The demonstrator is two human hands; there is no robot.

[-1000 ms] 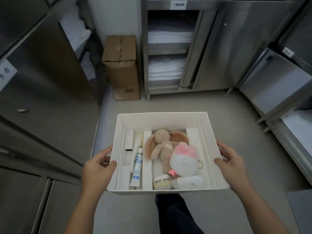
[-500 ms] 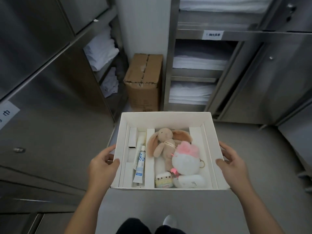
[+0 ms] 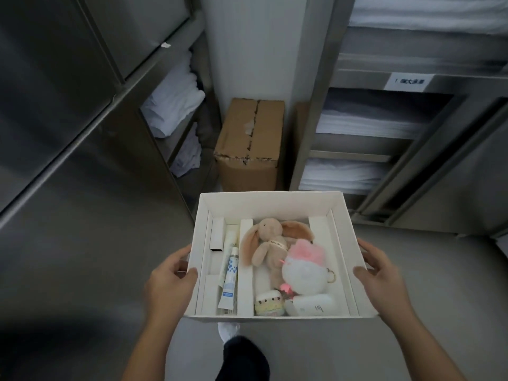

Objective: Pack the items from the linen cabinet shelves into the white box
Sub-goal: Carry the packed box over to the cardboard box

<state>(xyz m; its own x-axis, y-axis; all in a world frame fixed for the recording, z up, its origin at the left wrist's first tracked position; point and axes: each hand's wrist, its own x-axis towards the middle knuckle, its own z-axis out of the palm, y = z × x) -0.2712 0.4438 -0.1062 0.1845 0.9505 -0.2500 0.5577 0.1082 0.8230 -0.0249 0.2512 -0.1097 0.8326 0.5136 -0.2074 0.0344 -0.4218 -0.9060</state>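
Observation:
I carry the white box [image 3: 272, 200] in front of me at waist height. My left hand [image 3: 169, 280] grips its left wall and my right hand [image 3: 380, 273] grips its right wall. Inside lie a beige plush rabbit [image 3: 270, 243], a white and pink plush keychain [image 3: 303, 269], a small cat figure [image 3: 269, 302] and a white bottle [image 3: 312, 303]. The left compartment holds a white and blue tube [image 3: 229, 281] and a small white carton [image 3: 217, 233].
Steel linen cabinets stand on both sides: folded white linen [image 3: 176, 97] on the left shelves, stacked sheets [image 3: 365, 126] on the right shelves. A taped cardboard carton [image 3: 250, 143] sits on the floor ahead. My foot [image 3: 228, 329] shows below the box.
I have walked closer to the cabinets and the cardboard carton, and my view has tilted up. Both hands keep the same hold on the box.

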